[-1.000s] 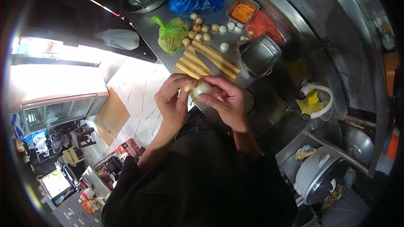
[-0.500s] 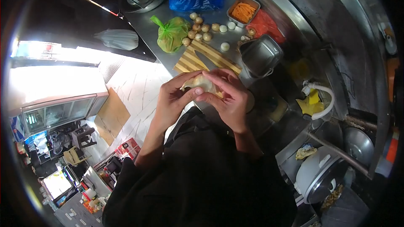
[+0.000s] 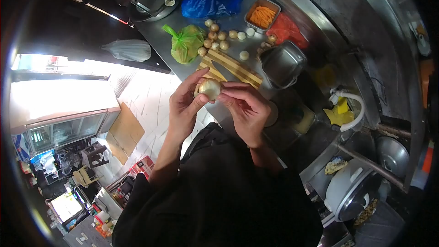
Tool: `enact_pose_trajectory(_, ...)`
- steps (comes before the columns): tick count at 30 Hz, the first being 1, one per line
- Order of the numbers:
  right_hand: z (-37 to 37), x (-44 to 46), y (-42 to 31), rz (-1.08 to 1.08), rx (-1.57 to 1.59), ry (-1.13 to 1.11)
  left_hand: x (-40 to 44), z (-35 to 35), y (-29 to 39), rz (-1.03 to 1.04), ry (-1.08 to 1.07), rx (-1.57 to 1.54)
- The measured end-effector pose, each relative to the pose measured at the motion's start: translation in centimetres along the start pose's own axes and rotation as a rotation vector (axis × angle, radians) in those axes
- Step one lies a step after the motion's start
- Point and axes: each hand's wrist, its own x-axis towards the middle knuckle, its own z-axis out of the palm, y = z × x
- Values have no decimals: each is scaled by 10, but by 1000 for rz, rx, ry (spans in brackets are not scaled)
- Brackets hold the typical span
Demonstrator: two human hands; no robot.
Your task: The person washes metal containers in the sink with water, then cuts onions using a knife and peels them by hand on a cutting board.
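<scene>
Being gripped by left hand (image 3: 183, 105), partly peeled onion (image 3: 211, 88), touched by right hand (image 3: 249, 110), fingers bent, by edge of counter (image 3: 234, 45), print on red box (image 3: 144, 165) unreadable.

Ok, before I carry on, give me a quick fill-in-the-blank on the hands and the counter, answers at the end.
1. The left hand and right hand are both at a partly peeled ____.
2. A ____ lies on the striped cutting board.
3. The strips beside the red bag are coloured ____.
4. The knotted bag is ____.

Missing: onion; knife; orange; green.
</scene>
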Motion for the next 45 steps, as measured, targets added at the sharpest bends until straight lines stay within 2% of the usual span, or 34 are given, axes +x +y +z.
enact_pose_trajectory(5,8,-1,5,106,120,18,2,-12,4,-65,-11,88)
enact_pose_trajectory(6,10,-1,5,95,94,22,2,-11,6,-86,3,93)
enact_pose_trajectory(9,11,-1,4,58,-3,30,1,-6,5,45,-38,295)
enact_pose_trajectory(14,6,-3,7,32,-128,-15,-2,-15,6,-43,-27,288)
enact_pose_trajectory(18,-4,6,-14,-58,-281,-208,-7,-21,8,-142,-66,130)
enact_pose_trajectory(20,-7,10,-24,-99,-317,-359,-11,-18,7,-105,-95,137)
enact_pose_trajectory(24,-4,5,-27,-89,-344,-293,-16,-5,8,-8,-77,232)
enact_pose_trajectory(34,-9,-26,-24,-345,-424,-144,-25,23,23,93,-49,419)
enact_pose_trajectory(42,-23,-25,-48,-344,-395,-48,-30,51,25,284,21,633)
enact_pose_trajectory(45,-32,-28,-45,-364,-431,1,-30,63,17,307,98,443)
